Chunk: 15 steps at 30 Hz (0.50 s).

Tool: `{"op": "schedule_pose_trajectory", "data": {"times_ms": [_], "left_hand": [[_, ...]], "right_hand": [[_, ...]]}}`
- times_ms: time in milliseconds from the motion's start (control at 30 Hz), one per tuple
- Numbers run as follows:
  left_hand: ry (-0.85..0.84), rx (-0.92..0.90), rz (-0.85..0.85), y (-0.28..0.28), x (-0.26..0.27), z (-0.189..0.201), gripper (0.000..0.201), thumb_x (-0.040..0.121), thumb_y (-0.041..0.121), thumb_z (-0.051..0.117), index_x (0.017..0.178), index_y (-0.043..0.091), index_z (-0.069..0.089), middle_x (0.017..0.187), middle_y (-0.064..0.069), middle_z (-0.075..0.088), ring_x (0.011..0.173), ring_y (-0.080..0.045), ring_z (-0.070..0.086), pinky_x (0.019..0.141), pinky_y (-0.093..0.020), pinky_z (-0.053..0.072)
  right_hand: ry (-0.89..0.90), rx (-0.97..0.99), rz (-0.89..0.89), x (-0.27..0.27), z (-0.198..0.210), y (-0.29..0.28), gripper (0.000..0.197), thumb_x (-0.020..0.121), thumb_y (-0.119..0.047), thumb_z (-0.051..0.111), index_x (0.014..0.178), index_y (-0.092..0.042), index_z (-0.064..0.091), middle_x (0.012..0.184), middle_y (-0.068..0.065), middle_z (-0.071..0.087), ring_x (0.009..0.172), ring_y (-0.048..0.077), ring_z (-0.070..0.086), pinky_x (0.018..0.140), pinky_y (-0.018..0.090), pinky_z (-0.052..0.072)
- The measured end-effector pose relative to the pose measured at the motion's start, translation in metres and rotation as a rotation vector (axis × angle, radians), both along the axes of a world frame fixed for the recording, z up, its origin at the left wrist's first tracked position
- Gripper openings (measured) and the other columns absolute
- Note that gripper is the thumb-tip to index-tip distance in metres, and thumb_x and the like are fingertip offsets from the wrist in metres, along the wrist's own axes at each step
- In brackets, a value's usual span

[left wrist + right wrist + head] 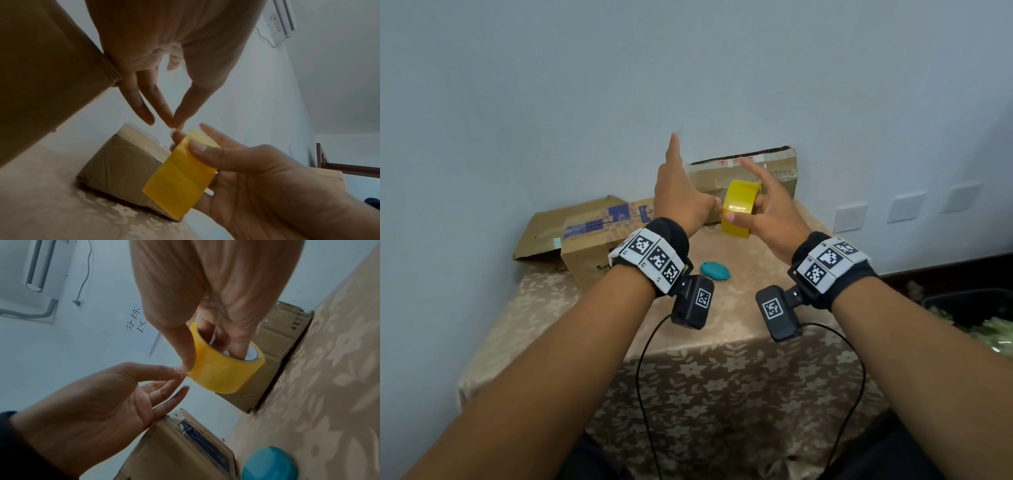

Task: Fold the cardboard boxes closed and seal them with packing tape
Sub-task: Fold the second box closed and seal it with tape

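The right hand (763, 212) holds the yellow tape roll (739, 207) above the surface (722, 377), fingers through its core. The left hand (681, 195), fingers extended, pinches at the roll's edge. Two cardboard boxes (592, 236) (756, 168) stand against the pale wall (688, 68).

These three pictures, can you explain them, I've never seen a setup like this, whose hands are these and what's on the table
No machine here: a person wears one camera on the head and one on each wrist. The wide picture is the head view; the other two look along each hand. The right hand holds a yellow tape roll, fingers through its core, thumb outside. The left hand pinches at the roll's edge with thumb and a fingertip, other fingers spread. On the flower-patterned tablecloth lie two cardboard boxes, one with blue tape, one by the wall, and a small teal object.
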<state>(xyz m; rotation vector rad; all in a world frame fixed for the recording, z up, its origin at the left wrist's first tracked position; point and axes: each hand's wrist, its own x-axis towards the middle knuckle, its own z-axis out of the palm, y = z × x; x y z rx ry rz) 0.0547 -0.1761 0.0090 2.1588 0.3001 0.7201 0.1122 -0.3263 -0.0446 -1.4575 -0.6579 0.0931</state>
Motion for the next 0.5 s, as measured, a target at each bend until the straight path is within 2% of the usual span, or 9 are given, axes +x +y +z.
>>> {"op": "schedule_pose_trajectory", "data": {"times_ms": [67, 133, 167, 200, 233, 300, 367, 433, 500], "left_hand": [[0.007, 0.036, 0.009, 0.000, 0.000, 0.000, 0.123, 0.072, 0.009, 0.087, 0.163, 0.027, 0.006, 0.155, -0.007, 0.039, 0.141, -0.020, 0.040, 0.091, -0.016, 0.035], [0.006, 0.088, 0.013, -0.001, -0.001, 0.000, 0.121, 0.074, 0.009, 0.084, 0.163, 0.027, 0.005, 0.156, -0.006, 0.036, 0.137, -0.017, 0.043, 0.076, -0.003, 0.032], [0.007, 0.128, 0.017, -0.002, -0.003, 0.001, 0.120, 0.075, 0.009, 0.083, 0.163, 0.028, 0.004, 0.158, -0.006, 0.033, 0.131, -0.015, 0.045, 0.068, -0.003, 0.032], [0.007, 0.176, 0.022, -0.004, -0.005, 0.001, 0.120, 0.075, 0.011, 0.082, 0.163, 0.029, 0.002, 0.160, -0.005, 0.031, 0.126, -0.014, 0.047, 0.070, -0.003, 0.033], [0.008, 0.231, 0.030, -0.006, -0.006, 0.002, 0.122, 0.073, 0.015, 0.083, 0.163, 0.031, 0.001, 0.162, -0.005, 0.027, 0.126, -0.016, 0.047, 0.078, -0.008, 0.037], [0.009, 0.327, 0.053, -0.004, -0.009, 0.003, 0.125, 0.072, 0.022, 0.084, 0.162, 0.034, -0.001, 0.164, -0.005, 0.022, 0.137, -0.029, 0.044, 0.094, -0.027, 0.040], [-0.029, 0.330, 0.070, 0.002, -0.011, 0.005, 0.116, 0.078, 0.020, 0.079, 0.162, 0.036, 0.001, 0.161, -0.005, 0.029, 0.135, -0.032, 0.047, 0.098, -0.032, 0.041], [-0.091, 0.203, 0.050, 0.006, -0.015, 0.008, 0.101, 0.086, 0.022, 0.075, 0.162, 0.037, 0.010, 0.149, -0.001, 0.044, 0.126, -0.025, 0.055, 0.103, -0.036, 0.048], [-0.139, 0.074, 0.038, 0.008, -0.018, 0.010, 0.086, 0.091, 0.024, 0.071, 0.160, 0.037, 0.021, 0.135, 0.006, 0.054, 0.115, -0.016, 0.059, 0.098, -0.034, 0.052]], "right_hand": [[0.010, 0.008, 0.013, 0.000, 0.000, -0.001, 0.096, 0.083, 0.013, 0.075, 0.157, -0.030, 0.033, 0.107, 0.019, 0.075, 0.100, 0.029, 0.075, 0.091, 0.050, 0.060], [0.018, 0.007, 0.020, -0.001, -0.002, 0.000, 0.096, 0.084, 0.013, 0.074, 0.158, -0.028, 0.030, 0.105, 0.016, 0.075, 0.099, 0.026, 0.076, 0.091, 0.047, 0.060], [0.019, 0.000, 0.020, -0.001, -0.003, 0.001, 0.097, 0.084, 0.013, 0.075, 0.159, -0.028, 0.029, 0.105, 0.017, 0.076, 0.099, 0.027, 0.076, 0.092, 0.048, 0.060], [0.018, -0.003, 0.016, 0.000, -0.004, 0.003, 0.098, 0.083, 0.011, 0.076, 0.159, -0.028, 0.028, 0.105, 0.019, 0.075, 0.100, 0.030, 0.075, 0.093, 0.049, 0.059], [0.021, -0.012, 0.004, 0.001, -0.006, 0.005, 0.099, 0.082, 0.009, 0.078, 0.158, -0.030, 0.029, 0.106, 0.021, 0.075, 0.101, 0.034, 0.075, 0.094, 0.052, 0.058], [0.035, -0.025, -0.028, 0.005, -0.008, 0.007, 0.097, 0.081, 0.008, 0.079, 0.155, -0.035, 0.033, 0.110, 0.022, 0.073, 0.103, 0.037, 0.073, 0.095, 0.054, 0.057], [0.052, -0.030, -0.044, 0.008, -0.010, 0.008, 0.095, 0.080, 0.007, 0.080, 0.150, -0.039, 0.036, 0.116, 0.021, 0.071, 0.103, 0.034, 0.073, 0.092, 0.051, 0.059], [0.086, -0.068, -0.066, 0.011, -0.012, 0.009, 0.092, 0.079, 0.001, 0.084, 0.150, -0.036, 0.038, 0.106, 0.009, 0.068, 0.091, 0.024, 0.070, 0.080, 0.042, 0.059], [0.126, -0.151, -0.116, 0.013, -0.015, 0.012, 0.093, 0.076, -0.009, 0.090, 0.153, -0.027, 0.041, 0.092, -0.008, 0.052, 0.081, 0.011, 0.055, 0.073, 0.035, 0.051]]}}
